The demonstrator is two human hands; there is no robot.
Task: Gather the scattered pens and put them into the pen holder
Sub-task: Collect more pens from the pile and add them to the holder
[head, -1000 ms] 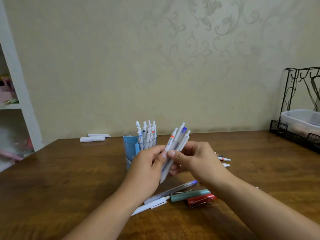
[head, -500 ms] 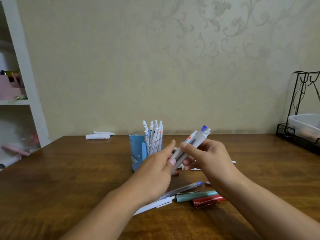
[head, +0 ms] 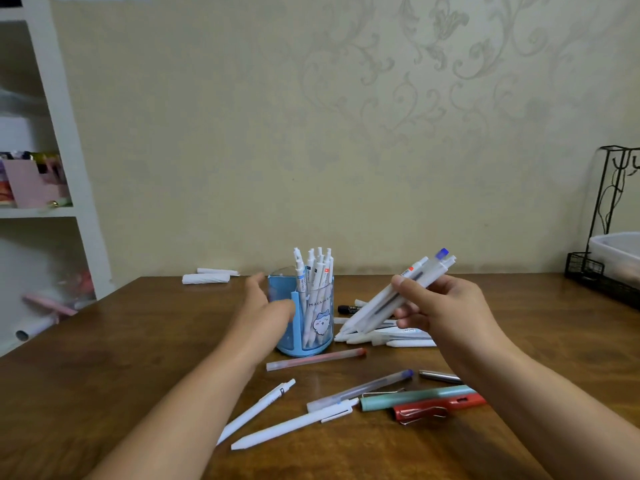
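A blue pen holder (head: 320, 325) stands mid-table with several white pens upright in it. My right hand (head: 440, 308) grips a bundle of white pens (head: 381, 303), tilted, tips down-left, to the right of the holder. My left hand (head: 265, 306) is against the holder's left side, fingers spread around it. Loose pens lie on the table: a clear red-capped pen (head: 315, 360), two white pens (head: 256, 408) (head: 294, 427), a clear blue-capped pen (head: 360, 389), a teal pen (head: 415, 396), a red pen (head: 436, 407), and a white pile (head: 398, 339) behind my right hand.
A black marker (head: 349, 309) lies behind the holder. Rolled white paper (head: 206, 278) sits at the table's back left edge. A black wire rack (head: 609, 271) with a plastic box stands at the far right. A white shelf unit (head: 45, 168) is at left.
My left hand let go of the pen bundle and moved left to the holder. My right hand alone keeps the bundle, shifted right and tilted flatter.
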